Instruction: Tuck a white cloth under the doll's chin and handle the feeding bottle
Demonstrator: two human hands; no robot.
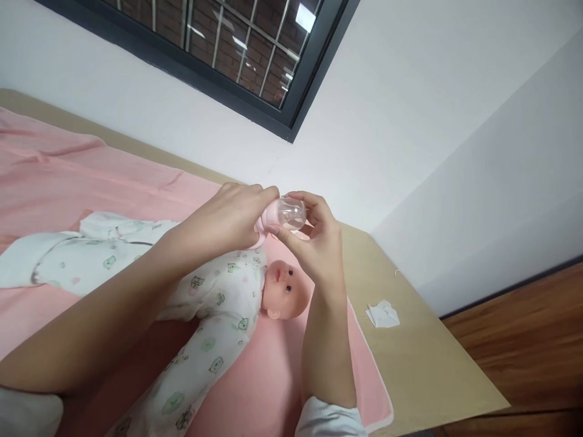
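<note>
A pink baby bottle (269,217) with a clear dome cap (292,213) is held on its side above the doll's chest and head. My left hand (243,209) is wrapped round the pink part, hiding most of the bottle. Fingers and thumb of my right hand (316,233) close about the clear cap and the pink collar beside it. Below both hands a baby doll (285,291) lies on its back, its head toward the right. It wears a white suit (223,291) printed with green animals. My left forearm covers part of its body.
A pink blanket (264,388) lies under the doll on a tan tabletop (423,364). Folded white tissue (383,314) rests to the right of the blanket. White wall and a dark-framed window (291,115) stand behind; wood-grained panelling (523,328) is at the right.
</note>
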